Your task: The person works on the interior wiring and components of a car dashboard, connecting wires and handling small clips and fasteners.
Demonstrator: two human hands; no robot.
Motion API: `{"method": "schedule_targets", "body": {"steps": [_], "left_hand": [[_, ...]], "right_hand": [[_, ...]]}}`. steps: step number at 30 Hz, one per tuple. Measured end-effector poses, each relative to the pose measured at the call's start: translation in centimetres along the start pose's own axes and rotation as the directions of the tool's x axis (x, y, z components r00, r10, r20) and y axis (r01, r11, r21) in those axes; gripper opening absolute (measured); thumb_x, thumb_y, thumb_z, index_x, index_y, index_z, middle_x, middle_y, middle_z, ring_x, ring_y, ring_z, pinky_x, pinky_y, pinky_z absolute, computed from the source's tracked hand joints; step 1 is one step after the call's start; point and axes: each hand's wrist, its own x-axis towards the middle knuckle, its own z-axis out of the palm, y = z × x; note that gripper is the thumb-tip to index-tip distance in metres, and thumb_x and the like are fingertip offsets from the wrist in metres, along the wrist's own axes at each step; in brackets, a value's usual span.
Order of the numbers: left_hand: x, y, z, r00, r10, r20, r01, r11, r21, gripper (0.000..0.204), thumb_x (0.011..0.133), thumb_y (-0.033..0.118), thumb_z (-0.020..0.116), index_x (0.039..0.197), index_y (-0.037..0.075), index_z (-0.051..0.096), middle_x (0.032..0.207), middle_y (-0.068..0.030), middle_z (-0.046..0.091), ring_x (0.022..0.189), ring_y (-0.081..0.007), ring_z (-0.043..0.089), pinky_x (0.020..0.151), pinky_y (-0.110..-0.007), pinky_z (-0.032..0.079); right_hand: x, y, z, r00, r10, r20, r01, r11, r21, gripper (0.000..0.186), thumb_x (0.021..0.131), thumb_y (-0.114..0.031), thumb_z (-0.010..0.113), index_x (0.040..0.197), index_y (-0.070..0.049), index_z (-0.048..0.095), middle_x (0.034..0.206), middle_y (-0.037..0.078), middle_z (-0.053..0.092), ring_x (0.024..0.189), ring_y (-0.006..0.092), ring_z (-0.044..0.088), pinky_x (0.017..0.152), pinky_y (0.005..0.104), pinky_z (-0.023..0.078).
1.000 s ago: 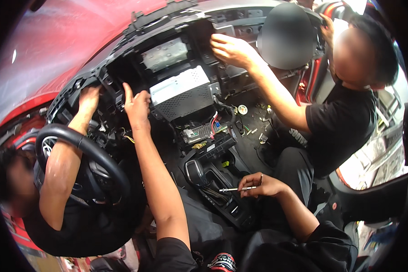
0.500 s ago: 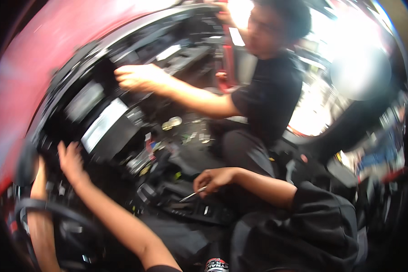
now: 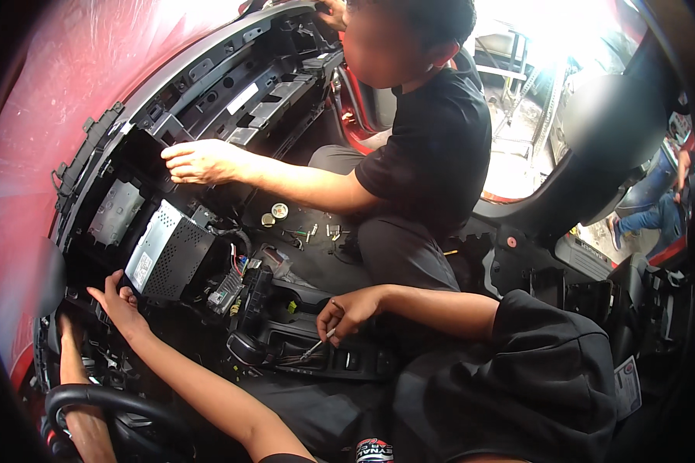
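My left hand (image 3: 123, 310) reaches to the opened dashboard. Its thumb and one finger stick out apart while the others curl loosely, and nothing shows in it. Beside its fingertips is the corner of a metal car stereo unit (image 3: 170, 251) with a perforated black side. My right hand (image 3: 347, 315) is closed on a slim screwdriver (image 3: 316, 348), whose thin shaft slants down to the left. Its tip is over a small tray (image 3: 286, 356) in the centre console, where thin metal pieces lie.
At the passenger side a co-worker's hand (image 3: 201, 162) is at the dashboard cavity. Another person's forearm (image 3: 89, 430) passes behind the steering wheel (image 3: 77, 392). Wiring and connectors (image 3: 225, 293) hang below the stereo unit. Loose parts (image 3: 279, 210) lie on the passenger floor.
The view has shifted and sharpened from blur. Some fingers of my left hand have curled in. The screwdriver stays in my right hand. The co-worker's hand remains at the dashboard.
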Motion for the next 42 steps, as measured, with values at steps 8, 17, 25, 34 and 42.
{"method": "schedule_targets", "body": {"steps": [8,17,25,34,42], "left_hand": [[-0.5,1.3,-0.4,0.998,0.007,-0.068,0.000,0.994,0.109,0.096,0.084,0.013,0.064,0.162,0.011,0.008,0.081,0.0006,0.063,0.048,-0.0030,0.039,0.043,-0.019,0.026],[-1.0,1.5,1.1,0.997,0.027,-0.068,-0.019,0.993,0.116,0.097,0.083,0.012,0.067,0.161,0.009,0.010,0.072,0.0009,0.056,0.046,-0.0039,0.041,0.043,-0.019,0.025],[0.2,0.3,-1.1,1.000,0.013,0.022,-0.015,0.995,0.096,0.095,0.087,0.009,0.067,0.161,0.010,0.008,0.090,-0.0074,0.069,0.046,-0.0048,0.042,0.042,-0.020,0.026],[-1.0,0.9,0.1,0.997,-0.007,0.076,0.000,0.995,0.100,0.102,0.085,0.009,0.065,0.162,0.011,-0.002,0.095,-0.0062,0.072,0.048,-0.0043,0.042,0.044,-0.019,0.028],[0.2,0.3,-4.0,0.991,0.039,0.124,-0.044,0.998,0.043,0.091,0.086,0.001,0.060,0.161,0.007,0.009,0.082,-0.0067,0.072,0.047,-0.0019,0.040,0.040,-0.021,0.031]], "right_hand": [[-0.8,-0.1,-1.0,1.000,-0.005,-0.024,0.005,1.000,-0.028,0.023,0.087,-0.008,0.066,0.110,-0.005,0.066,0.089,-0.001,0.073,0.070,0.0017,0.056,0.058,0.0202,0.040],[-0.4,-0.3,-0.6,0.999,0.013,-0.040,-0.014,0.999,-0.030,0.023,0.088,-0.010,0.067,0.110,-0.005,0.065,0.090,-0.001,0.073,0.076,0.0027,0.061,0.059,0.0205,0.040],[0.2,-0.6,-0.6,0.998,0.051,-0.025,-0.053,0.995,-0.088,0.024,0.091,-0.010,0.065,0.114,-0.004,0.064,0.094,0.000,0.072,0.081,0.0029,0.062,0.059,0.0205,0.042],[-0.2,-1.0,-0.5,0.996,0.081,-0.039,-0.083,0.995,-0.050,0.024,0.091,-0.012,0.069,0.114,-0.005,0.066,0.091,-0.003,0.071,0.071,0.0015,0.055,0.058,0.0198,0.039],[1.1,-2.5,0.7,0.989,0.146,0.041,-0.142,0.986,-0.086,0.022,0.093,-0.018,0.073,0.112,-0.008,0.068,0.092,-0.005,0.071,0.069,0.0015,0.052,0.059,0.0202,0.039]]}}
